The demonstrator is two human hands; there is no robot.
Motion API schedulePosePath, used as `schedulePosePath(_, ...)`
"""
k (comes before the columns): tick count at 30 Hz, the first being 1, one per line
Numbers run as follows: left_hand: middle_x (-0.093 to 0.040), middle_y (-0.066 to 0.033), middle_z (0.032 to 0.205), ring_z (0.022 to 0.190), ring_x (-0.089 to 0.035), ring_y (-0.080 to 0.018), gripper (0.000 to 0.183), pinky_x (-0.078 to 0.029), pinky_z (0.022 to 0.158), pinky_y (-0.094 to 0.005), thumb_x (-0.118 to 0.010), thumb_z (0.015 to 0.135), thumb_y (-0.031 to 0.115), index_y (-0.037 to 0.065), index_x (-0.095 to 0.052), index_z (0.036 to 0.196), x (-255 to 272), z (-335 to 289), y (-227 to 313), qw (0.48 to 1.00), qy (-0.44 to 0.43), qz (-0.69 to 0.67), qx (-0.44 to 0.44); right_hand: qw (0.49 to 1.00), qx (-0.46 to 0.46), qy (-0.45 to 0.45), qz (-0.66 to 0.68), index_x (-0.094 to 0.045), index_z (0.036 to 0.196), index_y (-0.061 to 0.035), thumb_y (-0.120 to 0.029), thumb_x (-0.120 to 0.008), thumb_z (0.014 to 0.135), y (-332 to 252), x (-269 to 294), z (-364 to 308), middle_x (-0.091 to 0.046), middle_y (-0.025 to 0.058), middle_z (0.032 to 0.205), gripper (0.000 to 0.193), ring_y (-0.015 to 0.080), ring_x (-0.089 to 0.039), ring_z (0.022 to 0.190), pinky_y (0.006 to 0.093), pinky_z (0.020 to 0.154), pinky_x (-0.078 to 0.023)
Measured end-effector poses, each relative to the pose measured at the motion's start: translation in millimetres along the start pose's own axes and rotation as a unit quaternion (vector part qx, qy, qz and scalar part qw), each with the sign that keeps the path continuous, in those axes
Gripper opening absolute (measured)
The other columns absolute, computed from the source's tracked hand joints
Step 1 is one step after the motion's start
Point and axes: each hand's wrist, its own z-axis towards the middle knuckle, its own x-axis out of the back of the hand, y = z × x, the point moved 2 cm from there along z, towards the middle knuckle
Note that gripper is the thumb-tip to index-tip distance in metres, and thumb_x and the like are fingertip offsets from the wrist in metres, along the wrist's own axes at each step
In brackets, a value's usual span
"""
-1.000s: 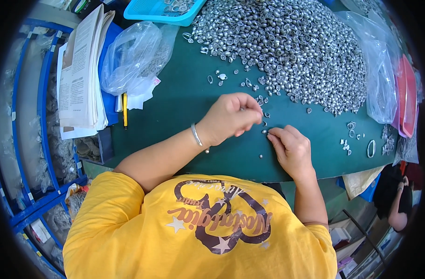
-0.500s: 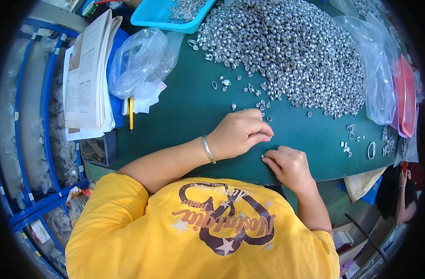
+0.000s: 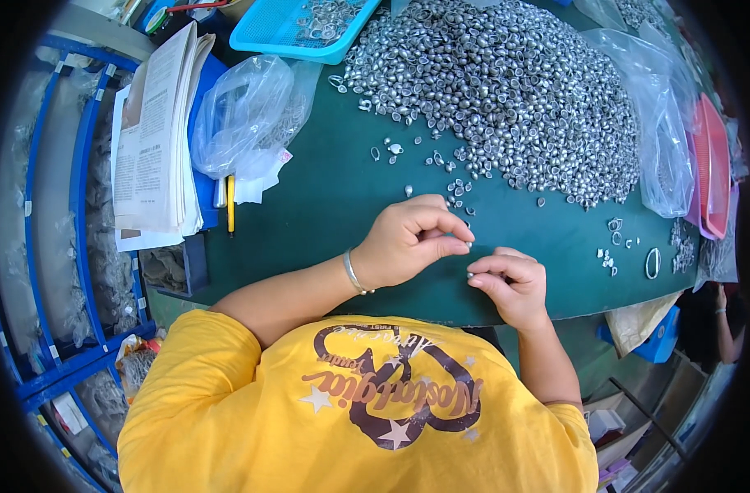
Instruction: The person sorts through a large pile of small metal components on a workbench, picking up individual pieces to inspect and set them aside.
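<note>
My left hand [image 3: 412, 240], with a silver bracelet [image 3: 354, 273] on its wrist, pinches a tiny silvery piece [image 3: 469, 244] between thumb and index finger. Just to its right and slightly nearer, my right hand [image 3: 519, 289] is closed in a pinch on another small silvery piece [image 3: 470, 276]. The two hands are apart over the green table top [image 3: 326, 189]. Beyond them spreads a big heap of small silver cup-shaped metal pieces [image 3: 506, 107]. Several loose metal pieces [image 3: 457, 189] lie between the heap and my left hand.
A blue basket [image 3: 252, 33] holds metal parts at the back. On the left are papers [image 3: 149, 140], a plastic bag [image 3: 243, 107] and a yellow pencil [image 3: 231, 205]. At right lie a silver ring [image 3: 653, 263], small parts, another plastic bag [image 3: 667, 164] and a red basket [image 3: 713, 164].
My right hand has turned and risen slightly, its pinched fingers now showing more from the side. My left hand has shifted a little to the left, still pinching.
</note>
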Motion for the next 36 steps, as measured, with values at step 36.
schedulePosePath(36,-0.054,-0.0049,0.073,0.059,-0.049,-0.0093,0.015,-0.041,0.051,-0.0198,-0.056,0.078,0.003,-0.001,-0.057,0.092,36.8,-15.8,-23.8,0.863,0.053,-0.418,0.28,0.995,-0.087,0.053,0.01,-0.061,0.078,0.0,-0.008,-0.06,0.08,11.7,-15.5,28.4,-0.053,0.0026,0.06,0.008,0.0086,-0.043,0.047,0.0196,0.043,-0.034)
